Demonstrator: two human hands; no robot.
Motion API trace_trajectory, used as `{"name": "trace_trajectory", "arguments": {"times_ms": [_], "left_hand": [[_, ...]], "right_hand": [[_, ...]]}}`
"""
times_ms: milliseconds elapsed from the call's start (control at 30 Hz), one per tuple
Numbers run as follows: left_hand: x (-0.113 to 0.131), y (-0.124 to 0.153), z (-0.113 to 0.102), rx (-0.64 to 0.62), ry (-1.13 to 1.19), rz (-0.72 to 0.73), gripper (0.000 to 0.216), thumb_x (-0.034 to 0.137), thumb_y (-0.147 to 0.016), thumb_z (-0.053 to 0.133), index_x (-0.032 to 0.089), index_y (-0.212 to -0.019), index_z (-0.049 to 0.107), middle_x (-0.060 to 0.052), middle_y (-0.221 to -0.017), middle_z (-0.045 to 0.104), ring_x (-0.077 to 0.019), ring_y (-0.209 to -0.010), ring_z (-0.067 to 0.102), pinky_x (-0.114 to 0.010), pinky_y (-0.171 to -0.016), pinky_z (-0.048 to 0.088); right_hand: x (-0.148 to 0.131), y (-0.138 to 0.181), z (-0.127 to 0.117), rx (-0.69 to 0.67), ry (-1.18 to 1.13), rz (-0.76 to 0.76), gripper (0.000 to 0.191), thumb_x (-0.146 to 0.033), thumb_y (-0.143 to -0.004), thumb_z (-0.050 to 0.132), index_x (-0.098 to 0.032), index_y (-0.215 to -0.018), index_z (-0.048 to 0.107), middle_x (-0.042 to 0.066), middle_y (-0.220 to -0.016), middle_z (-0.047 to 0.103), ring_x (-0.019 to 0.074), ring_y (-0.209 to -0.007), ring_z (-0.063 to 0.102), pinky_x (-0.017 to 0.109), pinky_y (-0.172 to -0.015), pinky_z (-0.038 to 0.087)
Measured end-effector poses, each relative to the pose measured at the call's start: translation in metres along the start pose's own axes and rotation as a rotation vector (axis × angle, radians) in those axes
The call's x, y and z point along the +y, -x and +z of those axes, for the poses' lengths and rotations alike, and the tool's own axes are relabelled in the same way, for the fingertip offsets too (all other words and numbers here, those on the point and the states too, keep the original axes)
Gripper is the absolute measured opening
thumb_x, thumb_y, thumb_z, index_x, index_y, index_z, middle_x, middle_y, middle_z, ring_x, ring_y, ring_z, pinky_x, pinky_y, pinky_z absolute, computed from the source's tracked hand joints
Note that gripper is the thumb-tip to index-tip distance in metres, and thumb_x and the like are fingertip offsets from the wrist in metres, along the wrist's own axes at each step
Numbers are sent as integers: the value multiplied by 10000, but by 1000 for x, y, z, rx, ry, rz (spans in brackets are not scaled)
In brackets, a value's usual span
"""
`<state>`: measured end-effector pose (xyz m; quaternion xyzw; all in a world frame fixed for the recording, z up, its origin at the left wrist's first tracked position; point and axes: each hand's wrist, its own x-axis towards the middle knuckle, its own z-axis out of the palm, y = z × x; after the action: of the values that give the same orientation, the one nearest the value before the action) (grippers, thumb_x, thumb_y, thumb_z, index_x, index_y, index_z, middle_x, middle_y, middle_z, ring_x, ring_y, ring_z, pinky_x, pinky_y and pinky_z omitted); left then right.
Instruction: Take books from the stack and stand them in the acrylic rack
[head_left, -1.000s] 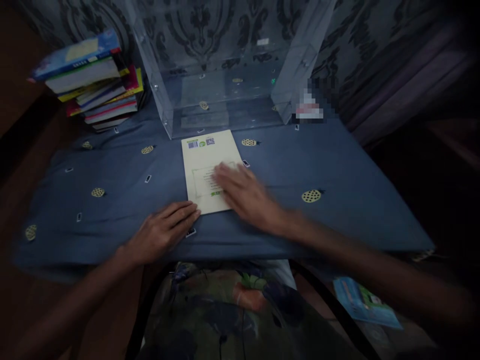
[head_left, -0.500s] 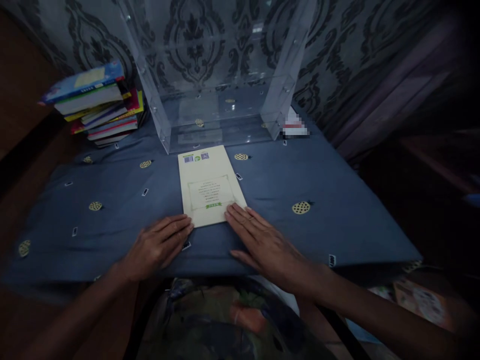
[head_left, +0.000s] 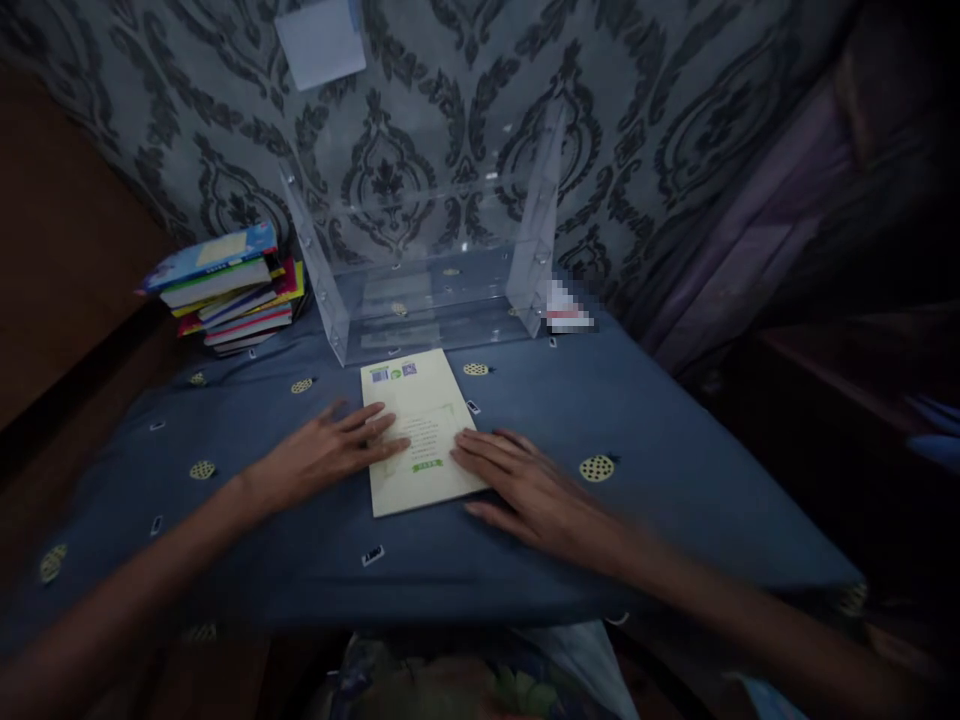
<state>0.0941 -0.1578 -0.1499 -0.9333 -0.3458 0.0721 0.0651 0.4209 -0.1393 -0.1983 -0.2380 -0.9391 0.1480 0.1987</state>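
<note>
A cream-coloured book (head_left: 409, 490) lies flat on the table with its back cover up, showing a barcode at the far end and a framed block of text. My left hand (head_left: 337, 440) reaches over its left edge, fingers spread and resting on or just above the cover. On the near right part of the cover lies my right hand (head_left: 525, 485), its fingers stretched out flat and the thumb held apart. Neither hand grips the book.
Behind the book stands a clear acrylic rack (head_left: 540, 220). A stack of books (head_left: 232, 290) rises at the back left, and a blurred white item (head_left: 568, 308) sits right of the rack. Blue patterned cloth (head_left: 660, 500) covers the table; a patterned wall (head_left: 637, 170) stands behind.
My left hand has moved from the book's near left corner up over its left edge, fingers spreading. My right hand stays on the right side. The camera view has tilted upward.
</note>
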Motion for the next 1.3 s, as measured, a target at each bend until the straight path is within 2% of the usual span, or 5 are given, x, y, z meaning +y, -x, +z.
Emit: {"name": "trace_trajectory", "arguments": {"times_ms": [533,767,967,1133,1300], "left_hand": [[-20,-24,5,30,34,202,702,150,-965,530,215,-1592,221,-167,-1594,397,-284,-1493,361,-477,-1193,371],[-17,-24,13,330,365,84,445,343,-1047,467,243,-1480,447,-129,-1411,622,-232,-1345,566,-477,-1162,414],[-4,-47,1,579,833,-91,464,552,-1006,479,159,-963,723,-77,-844,749,-184,-765,705,-261,-695,514],[17,-60,-25,660,1215,-405,597,681,-898,574,149,-631,619,11,-575,554,-104,-544,494,-208,-519,377],[26,-73,-41,870,1606,-629,583,730,-769,694,147,-750,697,-12,-608,648,-143,-570,600,-226,-533,480]], "right_hand": [[30,-8,-13,-136,-107,-1,904,-693,-845,643,-199,-1558,386,159,-1606,382,299,-1502,342,538,-1243,283],[40,0,-32,-224,-269,-7,1089,-596,-696,843,-318,-1589,284,110,-1641,313,318,-1523,269,565,-1246,226],[43,0,-46,-265,-621,172,775,-523,-795,798,-316,-1483,508,85,-1562,480,307,-1466,410,509,-1206,344],[43,-6,-32,29,-840,356,497,-538,-833,739,-256,-1242,735,83,-1320,700,296,-1201,665,466,-1065,521],[33,-31,-28,213,-950,369,419,-596,-771,767,-233,-979,800,38,-869,783,226,-810,720,398,-809,619]]}}
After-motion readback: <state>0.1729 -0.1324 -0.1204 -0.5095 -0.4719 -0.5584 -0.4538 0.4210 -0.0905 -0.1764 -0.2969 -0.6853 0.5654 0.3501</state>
